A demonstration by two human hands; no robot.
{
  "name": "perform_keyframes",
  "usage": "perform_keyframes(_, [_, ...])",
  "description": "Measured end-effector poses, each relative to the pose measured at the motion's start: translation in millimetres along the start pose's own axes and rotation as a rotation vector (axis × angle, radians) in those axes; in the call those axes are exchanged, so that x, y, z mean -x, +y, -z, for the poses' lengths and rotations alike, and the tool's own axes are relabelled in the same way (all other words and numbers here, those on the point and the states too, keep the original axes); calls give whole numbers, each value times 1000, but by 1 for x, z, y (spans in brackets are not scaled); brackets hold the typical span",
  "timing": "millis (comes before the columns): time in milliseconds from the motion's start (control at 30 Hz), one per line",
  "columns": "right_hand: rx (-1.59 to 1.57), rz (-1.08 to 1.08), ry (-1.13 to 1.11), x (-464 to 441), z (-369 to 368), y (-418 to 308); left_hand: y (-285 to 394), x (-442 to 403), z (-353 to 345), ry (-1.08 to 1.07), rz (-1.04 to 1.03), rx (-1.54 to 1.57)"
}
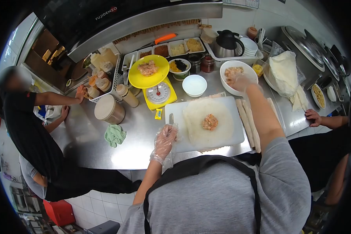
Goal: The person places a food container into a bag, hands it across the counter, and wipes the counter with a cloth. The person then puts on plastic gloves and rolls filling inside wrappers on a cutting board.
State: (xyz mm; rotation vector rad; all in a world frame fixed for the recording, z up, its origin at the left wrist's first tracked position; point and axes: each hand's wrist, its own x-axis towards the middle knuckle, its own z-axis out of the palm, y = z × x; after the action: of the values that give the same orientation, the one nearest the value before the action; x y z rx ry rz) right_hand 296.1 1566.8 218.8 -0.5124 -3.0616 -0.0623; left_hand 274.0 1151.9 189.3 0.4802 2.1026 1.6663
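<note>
My left hand (165, 139), in a clear plastic glove, rests at the left edge of the white cutting board (238, 132). Its fingers are curled in, and whatever they may hold is hidden. On the board lies a pale, thin wrapper sheet (195, 128) with a mound of minced filling (210, 121) near its middle. My right hand (242, 83) is blurred and reaches into a white bowl (223, 74) that contains more of the minced filling (232, 72). Its fingers cannot be made out.
A yellow scale (158, 93) carries minced filling. Beside it are a small white bowl (194, 85), a lidded tub (109, 110) and a green cloth (115, 135). Rolled wrappers (249, 123) lie right of the board. One person (31, 113) stands left; another's hand (312, 117) is at right.
</note>
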Motion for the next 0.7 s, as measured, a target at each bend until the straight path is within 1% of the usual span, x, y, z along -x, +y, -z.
perform_keyframes(33, [2, -6, 0, 3, 7, -1, -1, -2, -3, -27, -2, -13])
perform_keyframes(100, [-64, -166, -271, 5, 39, -13, 4, -9, -11, -58, -12, -21])
perform_keyframes(133, [-65, -170, -276, 10, 43, -17, 10, -10, -14, -108, -1, -71])
perform_keyframes(167, [-154, -212, -142, 13, 46, -20, 17, -13, -18, -157, 6, -122])
perform_keyframes(200, [-239, -253, -6, 16, 52, -24, 25, -15, -26, -160, 4, -121])
perform_keyframes(233, [-375, -250, 80, 23, 68, -33, 34, -18, -39, -160, -1, 40])
perform_keyframes(267, [-510, -244, 165, 32, 80, -44, 39, -23, -50, -160, -4, 123])
perform_keyframes(300, [-507, -244, 166, 36, 80, -55, 44, -29, -62, -160, -7, 206])
perform_keyframes(333, [-516, -141, 331, 42, 78, -66, 48, -36, -74, -219, -148, 207])
perform_keyframes(367, [-523, -37, 492, 50, 77, -79, 56, -42, -81, -252, -217, 209])
perform_keyframes(400, [-554, -23, 503, 59, 78, -94, 64, -48, -88, -284, -285, 213])
perform_keyframes(467, [-581, -19, 500, 76, 82, -119, 97, -51, -96, -545, -220, -89])
perform_keyframes(500, [-900, -26, 457, 83, 83, -128, 101, -53, -96, -556, -209, -84])
perform_keyframes(533, [-1219, -33, 411, 88, 82, -131, 103, -57, -88, -594, -195, -191])
perform_keyframes(567, [-1217, -43, 405, 92, 76, -128, 103, -61, -79, -631, -182, -299])
perform_keyframes(600, [-1062, -48, 287, 94, 66, -125, 99, -66, -66, -515, -240, -489])
perform_keyframes(633, [-907, -50, 171, 97, 52, -122, 88, -68, -54, -522, -234, -489])
perform_keyframes(700, [-775, 285, 176, 105, -6, -116, 54, -69, -37, -376, -268, -580])
